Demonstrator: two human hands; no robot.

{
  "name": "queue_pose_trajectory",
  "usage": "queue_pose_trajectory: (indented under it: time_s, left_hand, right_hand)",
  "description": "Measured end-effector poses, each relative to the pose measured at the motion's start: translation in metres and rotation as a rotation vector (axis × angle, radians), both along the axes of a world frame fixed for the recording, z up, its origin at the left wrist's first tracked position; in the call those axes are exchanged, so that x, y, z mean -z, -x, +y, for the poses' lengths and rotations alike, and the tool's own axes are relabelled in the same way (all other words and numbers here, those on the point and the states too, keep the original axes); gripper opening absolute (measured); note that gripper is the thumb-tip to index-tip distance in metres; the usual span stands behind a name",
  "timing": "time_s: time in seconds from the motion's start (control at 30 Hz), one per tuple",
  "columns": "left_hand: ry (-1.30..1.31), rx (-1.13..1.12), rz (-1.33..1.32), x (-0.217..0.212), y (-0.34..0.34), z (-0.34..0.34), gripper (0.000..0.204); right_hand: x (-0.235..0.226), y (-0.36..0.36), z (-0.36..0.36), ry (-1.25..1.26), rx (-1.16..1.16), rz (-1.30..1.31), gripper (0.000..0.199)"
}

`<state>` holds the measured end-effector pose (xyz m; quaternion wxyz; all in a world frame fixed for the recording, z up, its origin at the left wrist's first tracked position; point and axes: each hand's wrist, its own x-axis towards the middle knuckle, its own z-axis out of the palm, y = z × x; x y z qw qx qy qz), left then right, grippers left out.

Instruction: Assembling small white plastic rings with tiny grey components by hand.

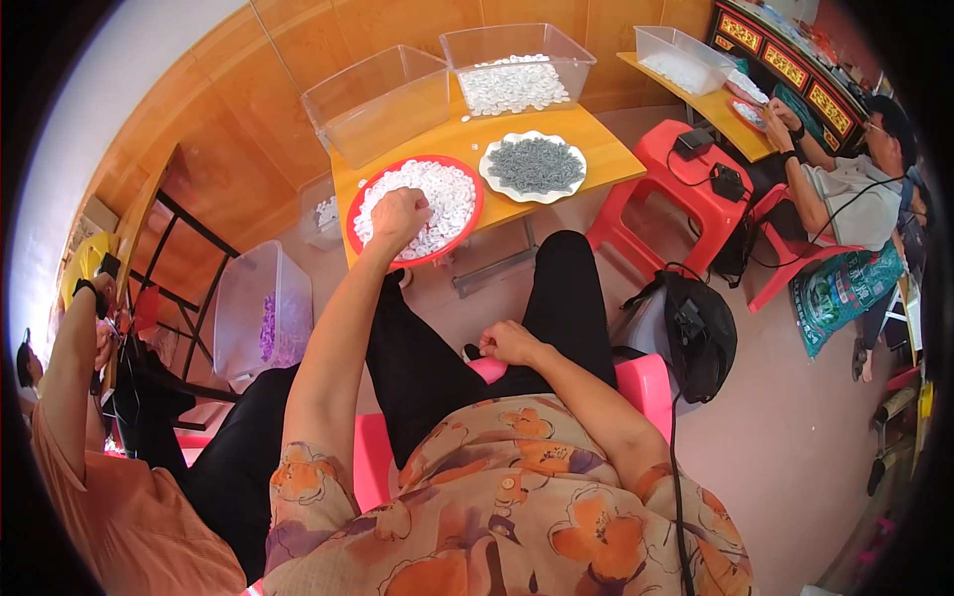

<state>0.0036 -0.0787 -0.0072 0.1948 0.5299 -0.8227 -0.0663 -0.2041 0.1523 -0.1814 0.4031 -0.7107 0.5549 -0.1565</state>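
Note:
My left hand [399, 215] reaches over a round red tray [355, 224] heaped with small white plastic pieces [447, 191]. Its fingers are curled together down at the pieces, and whatever is between the fingertips is hidden. My right hand [510, 344] is low between my thighs, just above the pink seat [487, 371]. Those fingers are bent inward too; what they hold, if anything, cannot be made out. To the right of the tray, a white scalloped plate [495, 183] carries a pile of small grey parts [537, 165].
Two clear bins stand on the wooden table [608, 164]: one [383, 104] at left, another [576, 77] with white pieces. A red stool [664, 159] with black devices and a black bag [701, 338] are at right. Co-workers sit on both sides; a bin of purple pieces [260, 298] is left.

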Motion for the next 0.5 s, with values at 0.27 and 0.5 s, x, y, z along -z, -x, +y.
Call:
queue_pose_trajectory:
  time_s: [0.27, 0.5]
  left_hand:
    - [-0.018, 0.151, 0.271, -0.032, -0.016, 0.176, 0.022]
    - [0.118, 0.145, 0.211, 0.002, -0.041, 0.233, 0.009]
  right_hand:
    - [-0.030, 0.005, -0.009, 0.097, 0.230, -0.252, 0.024]
    - [-0.152, -0.048, 0.013, 0.021, 0.206, -0.381, 0.036]
